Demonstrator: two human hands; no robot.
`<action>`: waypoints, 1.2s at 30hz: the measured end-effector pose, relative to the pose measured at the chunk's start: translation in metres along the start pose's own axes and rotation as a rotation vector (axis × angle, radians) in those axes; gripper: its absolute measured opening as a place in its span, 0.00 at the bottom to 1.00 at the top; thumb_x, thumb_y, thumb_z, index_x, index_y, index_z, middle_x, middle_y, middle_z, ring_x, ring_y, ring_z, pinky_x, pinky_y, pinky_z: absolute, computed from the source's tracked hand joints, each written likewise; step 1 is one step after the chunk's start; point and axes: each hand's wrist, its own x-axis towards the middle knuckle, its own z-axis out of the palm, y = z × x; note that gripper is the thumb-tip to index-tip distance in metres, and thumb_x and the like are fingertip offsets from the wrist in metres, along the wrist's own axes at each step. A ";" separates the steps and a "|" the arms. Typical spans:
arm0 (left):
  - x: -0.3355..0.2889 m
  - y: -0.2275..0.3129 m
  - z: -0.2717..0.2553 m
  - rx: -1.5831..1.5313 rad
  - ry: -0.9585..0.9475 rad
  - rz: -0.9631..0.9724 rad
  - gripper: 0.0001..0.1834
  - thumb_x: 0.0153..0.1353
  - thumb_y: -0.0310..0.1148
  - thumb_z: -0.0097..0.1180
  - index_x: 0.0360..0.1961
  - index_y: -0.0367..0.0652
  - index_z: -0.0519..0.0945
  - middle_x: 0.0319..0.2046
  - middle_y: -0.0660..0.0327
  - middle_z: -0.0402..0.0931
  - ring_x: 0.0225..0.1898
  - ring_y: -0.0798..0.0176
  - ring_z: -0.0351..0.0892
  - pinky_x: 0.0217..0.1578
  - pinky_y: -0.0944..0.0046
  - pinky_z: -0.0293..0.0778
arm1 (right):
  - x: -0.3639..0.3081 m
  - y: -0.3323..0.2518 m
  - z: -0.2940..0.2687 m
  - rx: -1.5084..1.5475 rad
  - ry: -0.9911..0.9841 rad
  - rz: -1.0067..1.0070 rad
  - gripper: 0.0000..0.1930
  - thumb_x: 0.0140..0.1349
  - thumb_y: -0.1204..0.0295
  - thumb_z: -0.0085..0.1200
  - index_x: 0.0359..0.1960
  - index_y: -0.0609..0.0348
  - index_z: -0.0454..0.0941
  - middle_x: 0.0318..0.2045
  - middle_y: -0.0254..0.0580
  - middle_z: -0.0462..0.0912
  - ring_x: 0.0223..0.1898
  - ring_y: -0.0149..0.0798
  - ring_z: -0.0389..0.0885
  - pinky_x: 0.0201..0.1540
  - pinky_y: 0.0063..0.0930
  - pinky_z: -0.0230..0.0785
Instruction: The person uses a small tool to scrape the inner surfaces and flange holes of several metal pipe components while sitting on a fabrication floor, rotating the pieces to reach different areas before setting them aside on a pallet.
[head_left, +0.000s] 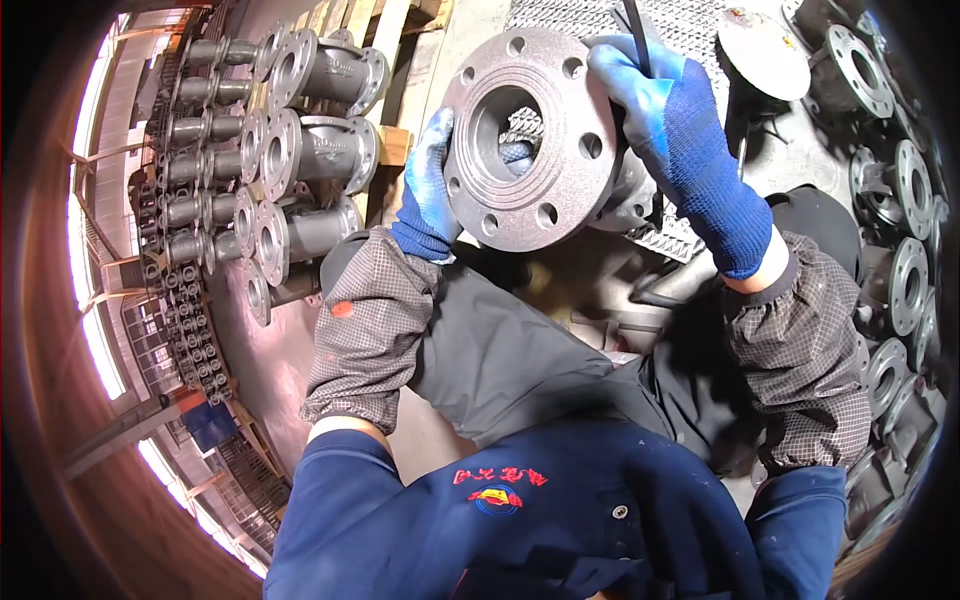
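Observation:
A grey cast-metal flanged valve body [540,215] is in front of me, its round flange with bolt holes and a wide central bore facing up toward me. My left hand [430,190], in a blue coated glove, is closed on the flange's left rim. On the upper right, my gloved right hand [665,110] is closed around a thin dark rod [636,35] that sticks up past the fingers. That hand is beside the flange's right rim; whether it touches the metal I cannot tell. The rod's lower end is hidden.
Several similar flanged castings [325,155] stand on wooden pallets [395,60] at the left. More castings [910,285] are stacked along the right. A round pale disc [765,55] is at the upper right, near a patterned metal grating [670,240]. My knees are close below the part.

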 end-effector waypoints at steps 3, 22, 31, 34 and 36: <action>-0.009 0.004 0.010 0.094 0.017 0.075 0.25 0.69 0.43 0.38 0.60 0.36 0.64 0.53 0.51 0.70 0.51 0.57 0.75 0.52 0.59 0.75 | -0.001 0.003 -0.010 -0.075 -0.086 -0.066 0.16 0.64 0.63 0.49 0.43 0.64 0.79 0.24 0.35 0.78 0.27 0.23 0.74 0.31 0.18 0.67; -0.011 0.004 0.057 1.210 -0.300 0.977 0.20 0.60 0.21 0.48 0.55 0.38 0.71 0.39 0.47 0.74 0.35 0.52 0.77 0.37 0.63 0.74 | -0.010 0.069 -0.074 -0.459 -0.044 -0.317 0.15 0.66 0.65 0.45 0.43 0.65 0.76 0.33 0.39 0.77 0.27 0.27 0.73 0.23 0.18 0.68; 0.050 0.021 0.061 0.175 0.084 0.240 0.23 0.65 0.43 0.45 0.55 0.38 0.70 0.51 0.55 0.73 0.52 0.61 0.72 0.54 0.61 0.68 | 0.052 0.076 -0.057 -0.611 -0.009 -0.423 0.12 0.61 0.72 0.46 0.40 0.67 0.76 0.30 0.57 0.80 0.32 0.52 0.81 0.34 0.37 0.74; 0.059 0.025 0.052 0.219 0.107 0.308 0.24 0.65 0.43 0.43 0.55 0.35 0.70 0.50 0.53 0.74 0.51 0.58 0.74 0.54 0.61 0.69 | 0.058 0.040 -0.039 0.170 0.057 0.411 0.12 0.61 0.72 0.46 0.40 0.66 0.77 0.32 0.59 0.80 0.33 0.52 0.82 0.34 0.37 0.74; 0.062 0.030 0.046 0.137 0.095 0.230 0.25 0.65 0.44 0.43 0.54 0.34 0.70 0.50 0.52 0.74 0.50 0.57 0.75 0.53 0.60 0.70 | 0.066 0.064 -0.041 -0.123 -0.019 0.022 0.15 0.65 0.67 0.42 0.41 0.67 0.75 0.27 0.53 0.79 0.29 0.42 0.80 0.32 0.32 0.72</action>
